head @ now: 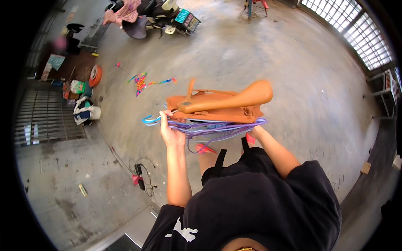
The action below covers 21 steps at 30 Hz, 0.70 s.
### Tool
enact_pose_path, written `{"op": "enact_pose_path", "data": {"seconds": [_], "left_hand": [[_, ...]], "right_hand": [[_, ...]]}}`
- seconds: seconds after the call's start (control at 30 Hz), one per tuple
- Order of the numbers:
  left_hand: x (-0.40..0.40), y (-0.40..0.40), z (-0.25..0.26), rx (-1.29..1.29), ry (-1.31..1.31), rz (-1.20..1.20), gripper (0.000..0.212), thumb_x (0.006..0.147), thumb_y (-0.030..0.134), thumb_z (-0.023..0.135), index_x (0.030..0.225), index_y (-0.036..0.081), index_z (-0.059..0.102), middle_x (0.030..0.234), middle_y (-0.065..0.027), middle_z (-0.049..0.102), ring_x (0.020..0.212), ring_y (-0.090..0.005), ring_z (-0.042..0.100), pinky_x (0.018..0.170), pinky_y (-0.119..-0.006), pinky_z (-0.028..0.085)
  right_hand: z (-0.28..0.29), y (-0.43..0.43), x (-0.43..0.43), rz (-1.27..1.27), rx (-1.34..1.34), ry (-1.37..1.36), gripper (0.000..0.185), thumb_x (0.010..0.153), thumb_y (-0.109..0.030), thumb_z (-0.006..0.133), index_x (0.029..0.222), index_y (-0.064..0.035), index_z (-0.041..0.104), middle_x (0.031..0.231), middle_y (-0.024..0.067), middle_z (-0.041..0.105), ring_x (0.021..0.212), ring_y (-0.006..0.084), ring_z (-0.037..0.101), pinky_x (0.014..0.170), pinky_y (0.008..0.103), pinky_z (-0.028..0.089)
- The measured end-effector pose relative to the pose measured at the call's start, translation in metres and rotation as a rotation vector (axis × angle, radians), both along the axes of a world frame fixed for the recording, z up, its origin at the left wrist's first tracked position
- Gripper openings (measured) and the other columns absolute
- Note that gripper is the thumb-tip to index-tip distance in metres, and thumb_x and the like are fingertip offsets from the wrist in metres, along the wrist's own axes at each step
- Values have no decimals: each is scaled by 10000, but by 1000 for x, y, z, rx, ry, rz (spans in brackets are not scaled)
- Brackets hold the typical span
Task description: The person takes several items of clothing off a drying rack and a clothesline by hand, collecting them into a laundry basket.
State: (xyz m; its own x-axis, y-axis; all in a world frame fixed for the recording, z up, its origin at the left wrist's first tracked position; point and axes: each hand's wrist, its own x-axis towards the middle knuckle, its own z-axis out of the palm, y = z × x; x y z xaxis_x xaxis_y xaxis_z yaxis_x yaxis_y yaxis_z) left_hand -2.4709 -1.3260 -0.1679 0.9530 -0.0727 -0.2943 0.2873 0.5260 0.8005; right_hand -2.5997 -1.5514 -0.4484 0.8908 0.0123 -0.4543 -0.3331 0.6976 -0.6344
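Note:
My left hand [173, 131] is shut around the hook end of a bundle of blue and purple hangers [216, 127], thumb on top. My right hand [253, 131] grips the other end from below, its fingers mostly hidden. On top of the hangers lies a folded orange-brown cloth or bag [220, 116]. Across it rests a thick orange-brown hanger [226, 101], its broad rounded end to the right and its metal hook end near my left thumb. A purple strand hangs below the bundle.
Concrete floor surrounds me. A colourful kite [141, 83] lies beyond the bundle. A parked scooter [169, 17] stands farther off. At left are an orange basin [95, 76] and a white bucket [95, 113]. A black power adapter with cables [138, 171] lies on the floor.

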Motion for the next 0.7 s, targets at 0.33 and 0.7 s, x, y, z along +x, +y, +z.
{"op": "enact_pose_path", "data": {"seconds": [0.33, 0.7], "left_hand": [[66, 71, -56, -237, 63, -171, 349, 947, 420, 431, 819, 97, 461, 1007, -148, 565, 925, -293, 562, 771, -434, 481], [81, 77, -150, -65, 110, -286, 267, 934, 385, 464, 833, 139, 442, 882, -13, 454, 901, -188, 490, 800, -359, 421]], "right_hand": [[12, 83, 5, -308, -123, 188, 328, 883, -255, 550, 1163, -85, 559, 1072, 53, 620, 932, 166, 586, 800, 330, 472], [-13, 129, 15, -461, -137, 265, 357, 873, -260, 566, 1177, -73, 546, 1088, 60, 612, 954, 176, 580, 817, 331, 465]]}}
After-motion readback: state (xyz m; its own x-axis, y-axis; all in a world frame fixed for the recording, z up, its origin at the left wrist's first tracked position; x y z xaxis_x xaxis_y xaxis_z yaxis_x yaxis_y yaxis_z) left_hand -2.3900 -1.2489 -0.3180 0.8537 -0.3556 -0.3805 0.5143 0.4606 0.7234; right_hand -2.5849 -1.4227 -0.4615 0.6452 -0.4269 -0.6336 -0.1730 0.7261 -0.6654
